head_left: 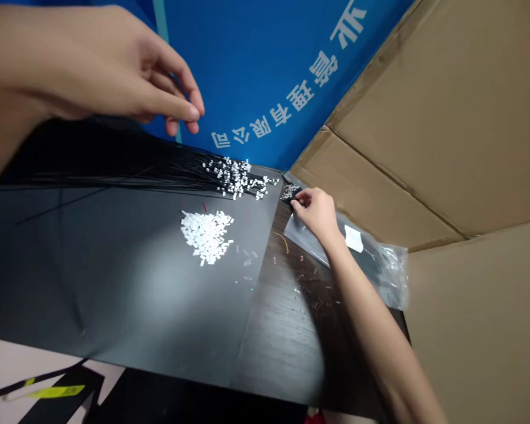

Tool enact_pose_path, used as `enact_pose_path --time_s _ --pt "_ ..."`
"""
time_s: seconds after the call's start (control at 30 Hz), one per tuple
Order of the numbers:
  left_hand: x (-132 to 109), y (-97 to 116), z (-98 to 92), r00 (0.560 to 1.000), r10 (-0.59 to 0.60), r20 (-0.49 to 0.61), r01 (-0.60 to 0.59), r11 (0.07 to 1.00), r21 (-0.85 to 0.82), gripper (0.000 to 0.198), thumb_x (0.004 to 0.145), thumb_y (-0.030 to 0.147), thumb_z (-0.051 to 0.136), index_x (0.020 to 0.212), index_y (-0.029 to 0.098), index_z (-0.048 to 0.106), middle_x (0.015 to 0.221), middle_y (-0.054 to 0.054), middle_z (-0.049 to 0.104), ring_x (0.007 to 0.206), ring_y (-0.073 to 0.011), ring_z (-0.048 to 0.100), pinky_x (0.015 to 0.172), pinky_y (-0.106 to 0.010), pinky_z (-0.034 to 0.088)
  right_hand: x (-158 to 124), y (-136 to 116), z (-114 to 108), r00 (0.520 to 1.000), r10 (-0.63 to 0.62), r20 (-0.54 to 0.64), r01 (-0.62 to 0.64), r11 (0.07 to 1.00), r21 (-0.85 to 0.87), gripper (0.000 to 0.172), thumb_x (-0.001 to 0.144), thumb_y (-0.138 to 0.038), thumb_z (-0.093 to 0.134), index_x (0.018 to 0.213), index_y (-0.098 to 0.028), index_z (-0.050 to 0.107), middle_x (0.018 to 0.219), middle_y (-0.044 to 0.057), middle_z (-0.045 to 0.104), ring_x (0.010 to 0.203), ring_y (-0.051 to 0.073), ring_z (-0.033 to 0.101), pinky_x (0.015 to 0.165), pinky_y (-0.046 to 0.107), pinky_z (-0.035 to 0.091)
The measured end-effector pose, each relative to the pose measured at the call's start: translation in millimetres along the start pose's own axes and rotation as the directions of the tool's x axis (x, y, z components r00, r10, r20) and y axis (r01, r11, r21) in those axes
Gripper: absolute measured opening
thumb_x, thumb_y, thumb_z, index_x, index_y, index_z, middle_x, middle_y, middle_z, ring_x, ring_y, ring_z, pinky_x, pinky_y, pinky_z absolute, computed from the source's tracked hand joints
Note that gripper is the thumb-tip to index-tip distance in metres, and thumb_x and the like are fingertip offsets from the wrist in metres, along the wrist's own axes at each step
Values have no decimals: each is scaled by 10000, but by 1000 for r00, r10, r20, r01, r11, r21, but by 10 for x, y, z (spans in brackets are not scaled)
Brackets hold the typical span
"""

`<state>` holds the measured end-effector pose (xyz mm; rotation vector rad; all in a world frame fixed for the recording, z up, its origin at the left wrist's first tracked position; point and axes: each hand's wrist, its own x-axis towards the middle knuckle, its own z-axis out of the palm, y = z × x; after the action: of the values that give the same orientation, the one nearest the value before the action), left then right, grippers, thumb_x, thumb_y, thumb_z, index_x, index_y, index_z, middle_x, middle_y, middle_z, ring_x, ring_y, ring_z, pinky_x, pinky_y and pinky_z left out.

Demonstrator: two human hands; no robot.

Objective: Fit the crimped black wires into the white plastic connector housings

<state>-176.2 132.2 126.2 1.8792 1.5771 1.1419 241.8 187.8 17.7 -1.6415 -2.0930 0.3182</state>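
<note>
wires (176, 169): black | piled pieces (206, 235): white | backdrop (247, 65): blue | cardboard (450, 112): brown

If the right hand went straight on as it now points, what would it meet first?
Most likely the silver-tipped black cluster right in front of the right hand; whether they already touch is hard to tell from this view.

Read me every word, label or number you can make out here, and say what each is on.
"业管理有限公司": white characters on the blue panel, running down from upper right.
White label on the clear plastic bag: nothing readable.
Yellow-green tag, lower left: dark marks, too small to read.
</note>
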Motion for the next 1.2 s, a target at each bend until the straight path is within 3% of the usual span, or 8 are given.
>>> enact_pose_path --time_s 0.1,0.3,0.43,0.53,0.67,0.73,0.9,1.2 --pt "283 34 176 988 67 141 -129 858 497 83 922 336 838 854 350 883 739 39 813 780 -216 659 756 -377 447 219 24 111 999 -6 42 12 991 -132 363 1200 -420 855 1487 -204 802 1518 134 808 1292 310 830 1112 537 738" --pt "351 -241 741 937 193 291 -316 824 471 269 1040 257 671 1136 248 922 1148 -51 894 1080 -241 700 1022 -364 514 232 92 117 999 2 49 12 959 -282 336 1209 -420 844 1464 -203 812 1484 127 824 1257 297 841 1096 522 744" --pt "263 -487 1007 932 223 285 -335 829 448 269 1028 211 650 1066 221 916 1192 -131 855 1288 -353 716 1230 -501 504 201 63 88 999 -34 25 40 940 -340 311 1208 -415 847 1422 -192 822 1438 119 839 1236 292 847 1091 520 744" --pt "141 -561 1048 941 215 262 -312 850 425 295 1033 220 639 1085 237 929 1322 -159 849 1406 -413 700 1303 -579 482 192 -9 62 998 -65 13 65 923 -379 270 1204 -408 853 1349 -181 837 1369 104 857 1208 283 854 1091 517 739" --pt "-173 -470 889 961 194 197 -258 884 389 491 1089 275 608 1496 222 877 1618 -132 773 1555 -377 624 1389 -532 426 182 -98 21 997 -79 -23 62 908 -415 156 1167 -328 882 1197 -175 880 1174 86 890 1114 282 862 1072 515 718" --pt "-363 -413 779 969 153 193 -215 907 363 485 1066 306 661 1482 221 894 1528 -125 815 1429 -357 704 1305 -480 497 169 -114 13 996 -81 -44 55 904 -424 76 1119 -253 900 1114 -179 921 1058 116 897 1053 325 861 1022 525 696" --pt "-757 -445 673 928 -52 369 -51 963 265 162 855 233 831 946 259 963 878 -41 893 776 -260 757 821 -362 593 115 -109 45 995 -73 -67 37 903 -429 88 1053 -206 910 982 -213 962 914 163 880 977 386 837 912 498 637" --pt "-928 -408 726 945 -102 310 73 992 102 118 746 177 821 675 267 847 814 -25 826 742 -227 672 787 -371 489 39 -184 90 987 -26 -157 -22 955 -297 104 1036 -171 859 1012 -202 955 875 146 854 982 398 836 972 551 629"
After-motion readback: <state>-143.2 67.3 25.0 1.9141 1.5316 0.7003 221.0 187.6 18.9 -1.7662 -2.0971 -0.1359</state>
